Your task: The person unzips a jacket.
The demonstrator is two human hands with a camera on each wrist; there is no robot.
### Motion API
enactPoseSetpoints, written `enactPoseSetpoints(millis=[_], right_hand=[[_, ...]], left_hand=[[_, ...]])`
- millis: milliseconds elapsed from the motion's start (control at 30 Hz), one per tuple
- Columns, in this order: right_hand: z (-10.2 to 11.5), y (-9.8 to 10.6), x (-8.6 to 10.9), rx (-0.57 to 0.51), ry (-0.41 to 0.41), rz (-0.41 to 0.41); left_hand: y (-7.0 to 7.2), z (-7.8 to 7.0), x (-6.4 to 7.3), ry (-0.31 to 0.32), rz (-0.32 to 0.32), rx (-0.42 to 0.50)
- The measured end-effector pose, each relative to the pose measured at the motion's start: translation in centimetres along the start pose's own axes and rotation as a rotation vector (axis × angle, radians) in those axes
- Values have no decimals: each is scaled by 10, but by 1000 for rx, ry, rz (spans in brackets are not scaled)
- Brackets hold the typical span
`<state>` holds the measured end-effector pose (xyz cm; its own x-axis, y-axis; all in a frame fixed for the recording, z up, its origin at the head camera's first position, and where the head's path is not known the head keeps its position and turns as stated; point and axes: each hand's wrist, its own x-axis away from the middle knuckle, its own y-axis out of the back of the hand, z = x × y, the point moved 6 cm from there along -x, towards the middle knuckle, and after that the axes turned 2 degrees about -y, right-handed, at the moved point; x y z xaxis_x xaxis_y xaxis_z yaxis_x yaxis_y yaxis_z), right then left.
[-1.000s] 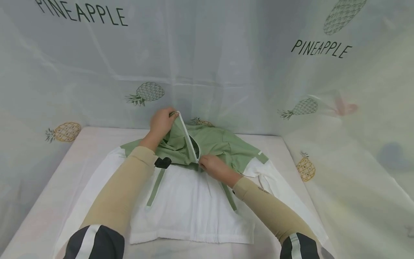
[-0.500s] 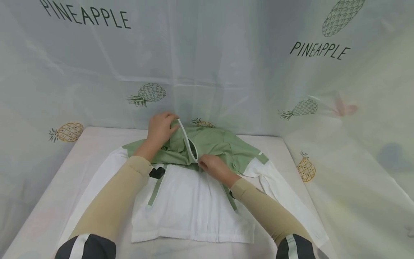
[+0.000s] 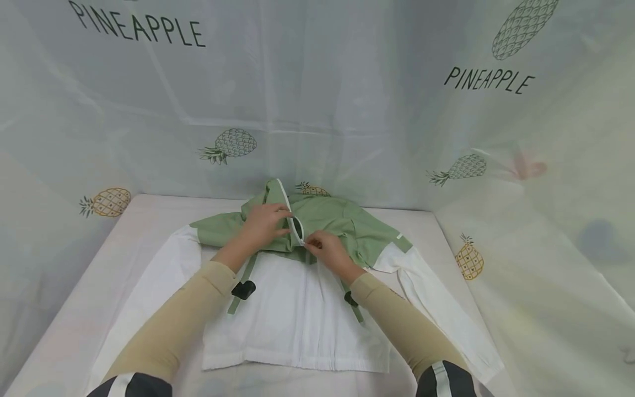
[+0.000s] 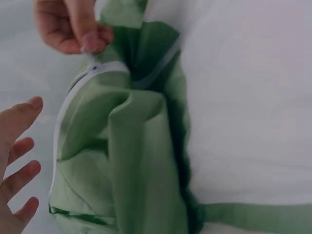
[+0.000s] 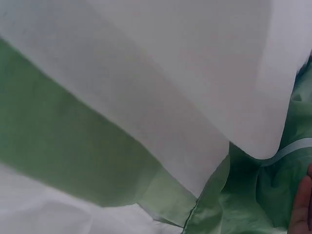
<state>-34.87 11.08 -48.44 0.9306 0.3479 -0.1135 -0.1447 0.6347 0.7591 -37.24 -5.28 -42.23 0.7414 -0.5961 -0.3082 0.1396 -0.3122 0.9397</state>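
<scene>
A green-and-white zip jacket (image 3: 278, 325) lies spread out, green at the shoulders and white below. Its white zipper (image 3: 284, 193) runs up the raised green collar, with a dark gap showing beside it. At the zipper's lower end, my right hand (image 3: 328, 251) pinches the small zipper pull (image 4: 90, 53), seen best in the left wrist view. My left hand (image 3: 264, 225) is beside the zipper edge, fingers spread and apart from the cloth in the left wrist view. Only fingertips (image 5: 301, 207) show in the right wrist view, whose middle is filled by pale cloth.
The jacket rests on a pale table cover (image 3: 163, 212). Behind it and to the right hangs a pale curtain (image 3: 347, 82) printed with pineapples. White sleeves (image 3: 441, 309) stretch to both sides, and green strips (image 3: 354, 306) mark the jacket's front.
My left hand has let go of the collar's top edge and moved down and right along the zipper. The collar stays raised. My right hand has kept its pinch at the zipper's lower end.
</scene>
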Motion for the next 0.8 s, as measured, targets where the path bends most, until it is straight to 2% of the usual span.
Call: enactPoseSetpoints(millis=[133, 233, 500, 667, 800], right_hand=[[0, 0, -3, -19, 4, -13], [-1, -2, -5, -48, 0, -12], [-6, -9, -12, -200, -86, 54], [-10, -16, -16, -244, -127, 112], [-12, -17, -17, -302, -156, 123]], left_hand=[[-15, -10, 2, -45, 84, 69], [-26, -14, 2, -65, 118, 106], [-54, -7, -2, 12, 213, 121], [-59, -6, -3, -9, 238, 100], [-55, -8, -5, -47, 253, 95]])
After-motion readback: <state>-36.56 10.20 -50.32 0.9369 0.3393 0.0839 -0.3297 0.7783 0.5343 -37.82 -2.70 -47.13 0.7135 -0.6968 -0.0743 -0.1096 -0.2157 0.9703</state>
